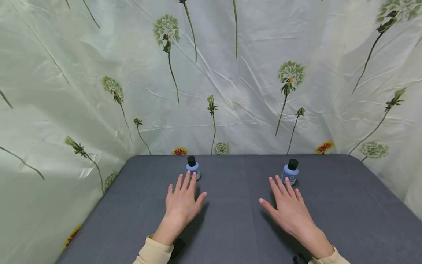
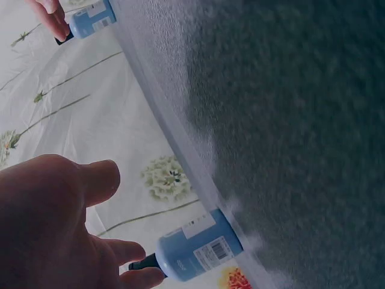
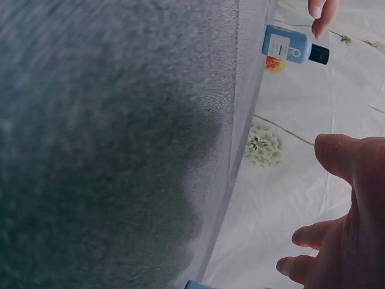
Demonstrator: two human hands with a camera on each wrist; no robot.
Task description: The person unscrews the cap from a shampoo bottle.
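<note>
Two small blue bottles with black caps stand upright on a dark grey cloth-covered table, the left bottle [image 1: 192, 165] and the right bottle [image 1: 290, 171]. My left hand [image 1: 183, 202] hovers palm down in front of the left bottle, fingers spread and holding nothing; its fingertips overlap that bottle in the head view. Likewise my right hand [image 1: 288, 210] is held over the cloth before the right bottle, fingers straight and apart. In the left wrist view the left bottle [image 2: 197, 245] shows a white barcode label. Only an edge of the right bottle [image 3: 197, 285] appears in the right wrist view.
The dark grey table [image 1: 230, 220] ends at a far edge behind the bottles. Beyond it hangs a pale curtain [image 1: 230, 80] printed with dandelions and flowers, which also closes off both sides. Both forearms wear cream sleeves [image 1: 154, 252].
</note>
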